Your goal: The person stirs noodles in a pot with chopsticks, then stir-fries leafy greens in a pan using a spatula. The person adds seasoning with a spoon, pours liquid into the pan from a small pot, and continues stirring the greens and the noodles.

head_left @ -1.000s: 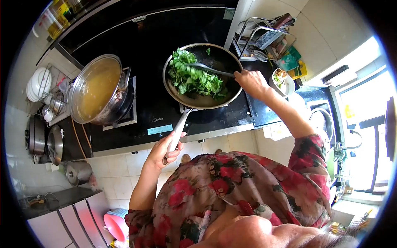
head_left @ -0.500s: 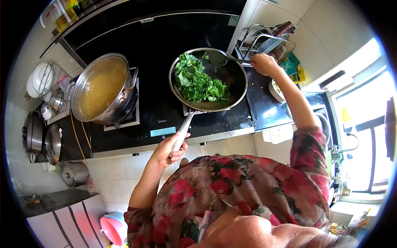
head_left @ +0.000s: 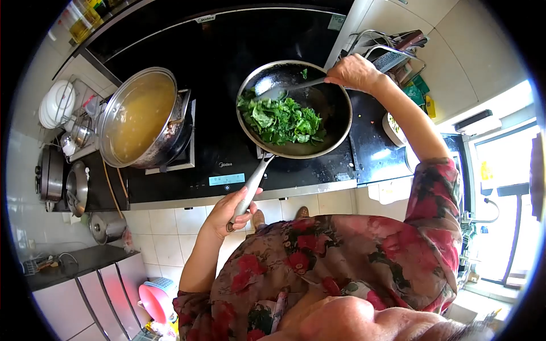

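Observation:
My left hand (head_left: 232, 213) is wrapped round the pale handle (head_left: 253, 184) of a frying pan (head_left: 344, 129) on the stove. Chopped green leaves (head_left: 284, 120) lie in the left and lower part of the pan, and a small bit sticks to its far wall. My right hand (head_left: 354, 74) is above the pan's right rim, closed on the handle of a grey spatula (head_left: 301, 86). The spatula's head reaches the upper left edge of the leaves and looks slightly blurred.
A large pot (head_left: 170, 85) of yellowish liquid stands on the left burner. Bowls sit in a wire rack (head_left: 85, 94) at far left. Right of the pan are a knife rack (head_left: 392, 48) and a white bowl (head_left: 392, 132). The hood (head_left: 205, 34) hangs beyond.
The spatula has swung from the pan's right rim back left to the leaves. The leaves are pushed lower and more to the right than before. My left hand keeps its hold on the handle.

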{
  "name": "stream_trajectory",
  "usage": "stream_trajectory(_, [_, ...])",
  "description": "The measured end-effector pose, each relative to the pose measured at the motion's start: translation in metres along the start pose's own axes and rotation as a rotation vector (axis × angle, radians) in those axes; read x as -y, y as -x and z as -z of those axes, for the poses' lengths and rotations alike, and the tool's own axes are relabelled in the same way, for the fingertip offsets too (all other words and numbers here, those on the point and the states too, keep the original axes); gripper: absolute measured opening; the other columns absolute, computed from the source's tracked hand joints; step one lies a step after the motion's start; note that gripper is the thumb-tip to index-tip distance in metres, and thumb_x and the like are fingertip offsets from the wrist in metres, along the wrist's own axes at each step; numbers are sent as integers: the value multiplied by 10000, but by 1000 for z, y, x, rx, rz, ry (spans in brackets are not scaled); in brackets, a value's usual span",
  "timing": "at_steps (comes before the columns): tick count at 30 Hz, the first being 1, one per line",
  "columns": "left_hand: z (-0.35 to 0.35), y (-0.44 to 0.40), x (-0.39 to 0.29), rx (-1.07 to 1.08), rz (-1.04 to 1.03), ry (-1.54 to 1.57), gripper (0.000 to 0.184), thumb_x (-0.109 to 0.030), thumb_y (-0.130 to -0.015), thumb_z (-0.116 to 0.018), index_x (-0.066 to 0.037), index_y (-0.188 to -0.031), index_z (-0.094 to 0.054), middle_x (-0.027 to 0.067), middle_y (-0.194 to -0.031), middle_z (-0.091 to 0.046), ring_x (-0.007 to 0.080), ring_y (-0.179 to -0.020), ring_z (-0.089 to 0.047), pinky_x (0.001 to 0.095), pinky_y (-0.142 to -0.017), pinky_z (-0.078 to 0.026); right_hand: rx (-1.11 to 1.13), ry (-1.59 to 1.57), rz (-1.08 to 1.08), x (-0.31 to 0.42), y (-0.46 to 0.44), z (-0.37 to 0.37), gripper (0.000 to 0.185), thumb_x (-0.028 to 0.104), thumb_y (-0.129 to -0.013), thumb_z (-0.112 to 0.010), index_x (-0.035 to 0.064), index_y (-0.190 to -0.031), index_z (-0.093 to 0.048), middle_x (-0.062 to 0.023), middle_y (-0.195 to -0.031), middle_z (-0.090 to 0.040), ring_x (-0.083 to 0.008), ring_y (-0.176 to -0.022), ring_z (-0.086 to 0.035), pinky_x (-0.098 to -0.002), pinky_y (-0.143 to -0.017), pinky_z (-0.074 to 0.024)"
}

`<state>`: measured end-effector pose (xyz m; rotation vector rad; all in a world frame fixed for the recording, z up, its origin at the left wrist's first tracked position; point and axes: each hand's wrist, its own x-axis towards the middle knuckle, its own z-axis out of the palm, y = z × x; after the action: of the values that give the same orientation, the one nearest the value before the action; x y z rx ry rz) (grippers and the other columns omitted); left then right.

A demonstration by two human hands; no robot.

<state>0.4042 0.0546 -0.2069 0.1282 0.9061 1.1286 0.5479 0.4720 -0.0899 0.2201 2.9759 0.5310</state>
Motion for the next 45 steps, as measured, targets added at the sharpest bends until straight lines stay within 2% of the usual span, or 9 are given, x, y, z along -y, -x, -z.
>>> stream_trajectory(12, [7,-1,2,51,-16,67,419,-308,-1004,-382,-1,-1281,-447,90,-794,-566,47,-451,-371,173,-327,-292,99,207,56,105,83,94,253,269,-874,-593,40,-774,-632,-73,-629,-608,-218,-605,-653,-299,-520,-506])
stream_trajectory(17, [9,-1,1,59,-26,49,428,-310,-1002,-389,14,-1278,-441,91,-791,-563,47,-457,-372,171,-334,-293,46,218,212,146,85,117,37,46,-641,-618,68,-619,-638,-47,-583,-596,-163,-575,-640,-261,-455,-465])
stream_trajectory(22, [8,-2,1,46,-11,20,476,-333,-1001,-378,25,-1316,-377,73,-767,-538,32,-425,-348,165,-305,-282,319,258,103,191,46,114,48,94,-606,-692,122,-590,-656,-11,-615,-616,-165,-594,-636,-303,-441,-453])
stream_trajectory(29, [16,-5,5,118,-6,77,464,-347,-987,-422,21,-1268,-392,84,-802,-539,45,-466,-374,171,-345,-300,337,365,-150,224,17,74,107,162,-618,-694,89,-695,-691,-46,-673,-634,-255,-622,-630,-398,-417,-444])
stream_trajectory(35, [18,-10,10,105,1,94,459,-363,-984,-425,-6,-1272,-406,74,-809,-528,37,-453,-375,175,-328,-306,288,288,-389,173,19,15,121,149,-665,-697,136,-783,-725,-30,-784,-687,-242,-696,-674,-432,-474,-498])
stream_trajectory(37, [16,-8,9,112,-14,90,458,-361,-985,-424,-6,-1273,-406,74,-809,-527,36,-455,-374,174,-329,-305,305,249,-471,161,44,69,126,139,-720,-672,133,-834,-727,-26,-831,-702,-195,-780,-691,-339,-562,-537])
stream_trajectory(40, [15,-4,9,97,-5,92,460,-358,-984,-427,-5,-1278,-403,73,-803,-529,35,-455,-371,173,-330,-303,287,213,-550,123,71,104,142,96,-718,-668,136,-844,-721,-49,-863,-702,-233,-822,-688,-360,-631,-555])
stream_trajectory(41, [14,-4,10,87,0,82,462,-359,-984,-427,-4,-1279,-404,73,-801,-530,36,-454,-371,174,-330,-304,370,80,-509,88,81,112,148,145,-735,-663,38,-832,-697,-122,-829,-691,-246,-799,-689,-372,-639,-549])
stream_trajectory(45, [10,-4,7,76,-1,62,458,-351,-990,-413,-1,-1284,-404,73,-794,-532,36,-452,-370,173,-330,-305,658,-258,-782,35,58,75,183,8,-760,-586,-6,-930,-651,-98,-825,-674,-222,-641,-667,-360,-562,-527])
